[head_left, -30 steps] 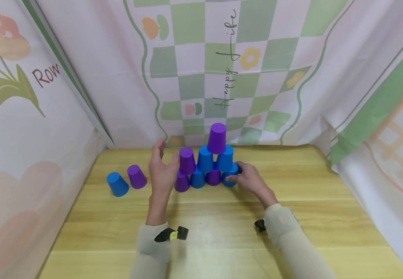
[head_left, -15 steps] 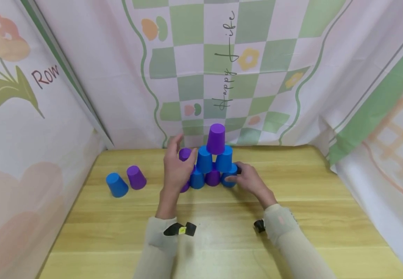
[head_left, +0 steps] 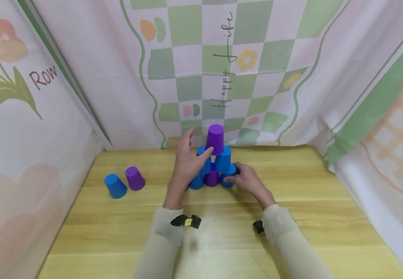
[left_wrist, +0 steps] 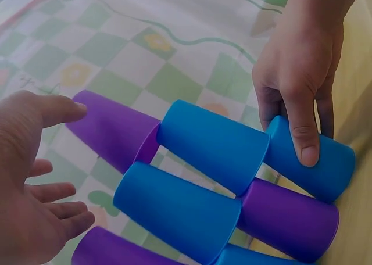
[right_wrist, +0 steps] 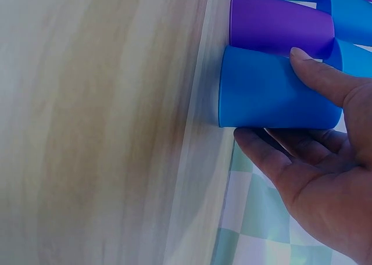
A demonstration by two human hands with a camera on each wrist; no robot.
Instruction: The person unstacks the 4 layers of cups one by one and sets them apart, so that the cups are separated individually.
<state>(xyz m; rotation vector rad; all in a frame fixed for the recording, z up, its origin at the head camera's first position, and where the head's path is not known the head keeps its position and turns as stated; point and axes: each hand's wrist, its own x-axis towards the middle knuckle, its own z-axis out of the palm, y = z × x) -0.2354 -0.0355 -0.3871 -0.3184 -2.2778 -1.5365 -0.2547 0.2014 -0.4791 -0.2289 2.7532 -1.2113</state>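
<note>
Upside-down blue and purple cups form a stepped stack on the table. My right hand (head_left: 250, 178) holds the blue cup (right_wrist: 273, 90) at the right end of the bottom row, thumb on one side and fingers on the other. Beside the top purple cup (head_left: 216, 135) is my left hand (head_left: 187, 164), fingers spread. Its thumb overlaps that cup in the left wrist view; contact is unclear. Under the top cup stand two blue cups, a right one (head_left: 223, 159) and a left one (left_wrist: 177, 210). The left hand hides most of the stack's left end in the head view.
A blue cup (head_left: 115, 186) and a purple cup (head_left: 135, 178) stand apart on the left of the wooden table (head_left: 218, 248). A printed curtain (head_left: 218, 77) hangs behind the table, with more cloth on both sides.
My left hand has moved right and slightly up, from the stack's left end to beside the top purple cup. The right hand has stayed on the bottom blue cup.
</note>
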